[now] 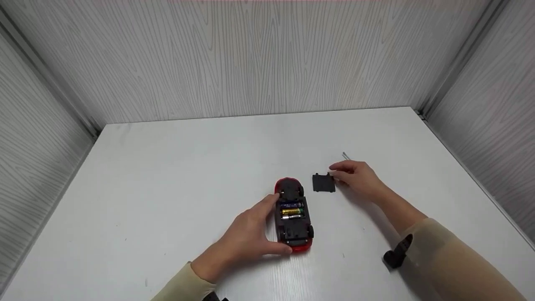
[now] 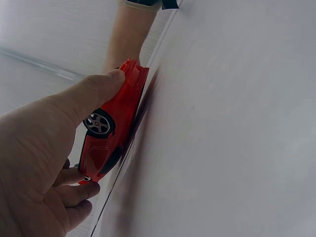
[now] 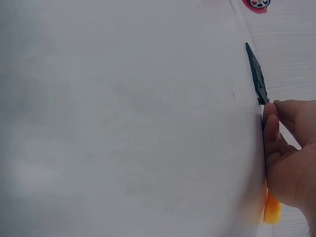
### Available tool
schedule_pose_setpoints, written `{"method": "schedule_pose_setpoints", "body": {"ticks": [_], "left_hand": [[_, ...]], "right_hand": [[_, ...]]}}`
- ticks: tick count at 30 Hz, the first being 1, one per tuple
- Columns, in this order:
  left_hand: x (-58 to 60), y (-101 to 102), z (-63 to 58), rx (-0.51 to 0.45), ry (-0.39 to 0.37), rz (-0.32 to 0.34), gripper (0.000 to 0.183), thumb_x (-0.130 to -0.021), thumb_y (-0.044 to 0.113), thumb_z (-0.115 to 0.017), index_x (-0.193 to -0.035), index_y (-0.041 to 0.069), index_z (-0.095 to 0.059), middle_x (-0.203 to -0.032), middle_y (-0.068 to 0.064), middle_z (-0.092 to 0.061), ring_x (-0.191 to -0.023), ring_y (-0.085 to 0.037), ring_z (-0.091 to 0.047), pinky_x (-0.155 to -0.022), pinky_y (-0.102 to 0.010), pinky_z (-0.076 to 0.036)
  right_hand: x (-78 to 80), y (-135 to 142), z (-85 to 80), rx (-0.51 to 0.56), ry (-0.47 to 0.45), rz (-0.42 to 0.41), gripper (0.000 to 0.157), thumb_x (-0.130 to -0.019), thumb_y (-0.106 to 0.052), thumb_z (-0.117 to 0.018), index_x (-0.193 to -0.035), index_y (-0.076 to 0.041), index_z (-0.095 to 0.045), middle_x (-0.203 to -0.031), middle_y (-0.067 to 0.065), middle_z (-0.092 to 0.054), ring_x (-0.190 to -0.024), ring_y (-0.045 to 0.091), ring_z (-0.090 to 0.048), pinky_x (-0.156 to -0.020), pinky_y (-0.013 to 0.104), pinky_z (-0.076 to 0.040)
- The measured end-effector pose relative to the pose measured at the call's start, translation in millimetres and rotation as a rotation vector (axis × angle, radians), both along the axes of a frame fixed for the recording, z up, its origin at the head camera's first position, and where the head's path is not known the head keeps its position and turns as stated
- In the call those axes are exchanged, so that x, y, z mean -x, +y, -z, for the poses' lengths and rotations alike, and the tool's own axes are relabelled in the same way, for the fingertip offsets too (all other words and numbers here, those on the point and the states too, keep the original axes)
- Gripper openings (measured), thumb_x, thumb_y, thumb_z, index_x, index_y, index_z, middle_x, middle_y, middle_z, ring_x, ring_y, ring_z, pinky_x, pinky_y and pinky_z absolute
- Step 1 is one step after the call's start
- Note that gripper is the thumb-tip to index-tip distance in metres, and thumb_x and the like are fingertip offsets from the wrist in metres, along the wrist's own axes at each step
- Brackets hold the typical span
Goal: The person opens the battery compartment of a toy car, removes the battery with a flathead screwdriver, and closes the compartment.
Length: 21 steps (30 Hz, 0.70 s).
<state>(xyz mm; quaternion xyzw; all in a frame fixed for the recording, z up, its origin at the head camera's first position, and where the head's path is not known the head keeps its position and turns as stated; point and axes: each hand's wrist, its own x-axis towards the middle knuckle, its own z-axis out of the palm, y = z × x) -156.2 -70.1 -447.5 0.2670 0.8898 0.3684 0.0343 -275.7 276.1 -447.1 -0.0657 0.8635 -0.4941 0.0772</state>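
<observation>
A red toy car [image 1: 296, 228] lies upside down on the white table, its dark underside up. Several batteries [image 1: 291, 211] sit in its uncovered battery compartment. My left hand [image 1: 246, 234] holds the car from the left, thumb at the near end and fingers toward the far end; the left wrist view shows the car's red side [image 2: 98, 158] between thumb and fingers. To the right, my right hand [image 1: 358, 179] pinches the edge of a black battery cover [image 1: 323, 183]. In the right wrist view the cover [image 3: 257, 76] is seen nearly edge-on at the fingertips.
A thin metal shaft [image 1: 346, 156] shows just beyond the right hand. An orange object [image 3: 272, 208], perhaps a handle, is partly hidden behind that hand in the right wrist view. Wood-grain panels [image 1: 259, 58] enclose the table at the back and sides.
</observation>
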Motion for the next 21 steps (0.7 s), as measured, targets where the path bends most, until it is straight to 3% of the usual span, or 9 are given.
{"method": "schedule_pose_setpoints", "body": {"ticks": [7, 13, 17, 21], "left_hand": [[-0.5, 1.6, 0.5, -0.011, -0.009, -0.007, 0.121, -0.068, 0.047, -0.099, -0.165, 0.015, -0.034, -0.159, -0.001, -0.052, -0.144, -0.017, -0.05, -0.119, -0.041, -0.041], [-0.5, 2.4, 1.0, -0.001, 0.0, -0.004, 0.122, -0.069, 0.047, -0.099, -0.165, 0.012, -0.034, -0.163, 0.0, -0.047, -0.145, -0.018, -0.048, -0.119, -0.042, -0.04], [0.5, 2.9, 1.1, -0.003, 0.002, -0.001, 0.121, -0.069, 0.047, -0.098, -0.165, 0.011, -0.035, -0.163, 0.0, -0.046, -0.146, -0.018, -0.047, -0.12, -0.042, -0.04], [1.0, 2.3, 1.4, -0.015, 0.018, 0.006, 0.118, -0.07, 0.046, -0.098, -0.164, 0.01, -0.036, -0.161, -0.003, -0.05, -0.145, -0.018, -0.049, -0.119, -0.043, -0.041]], "right_hand": [[-6.9, 10.5, -22.7, 0.053, 0.083, -0.024, 0.036, -0.106, -0.02, -0.068, -0.136, -0.001, -0.069, -0.117, 0.022, -0.068, -0.089, 0.021, -0.071, -0.077, 0.026, -0.057], [-14.6, 35.1, -44.7, 0.011, 0.155, 0.041, 0.036, -0.106, -0.028, -0.069, -0.136, -0.008, -0.07, -0.122, 0.018, -0.07, -0.102, 0.025, -0.07, -0.089, 0.023, -0.057], [-15.6, 54.7, -43.6, -0.028, 0.161, 0.082, 0.041, -0.104, -0.032, -0.071, -0.139, -0.01, -0.069, -0.124, 0.012, -0.07, -0.109, 0.026, -0.066, -0.09, 0.02, -0.055], [-12.0, 69.6, -33.6, -0.019, 0.107, 0.084, 0.051, -0.102, -0.034, -0.074, -0.144, -0.008, -0.064, -0.13, 0.014, -0.067, -0.112, 0.022, -0.063, -0.091, 0.016, -0.052]]}}
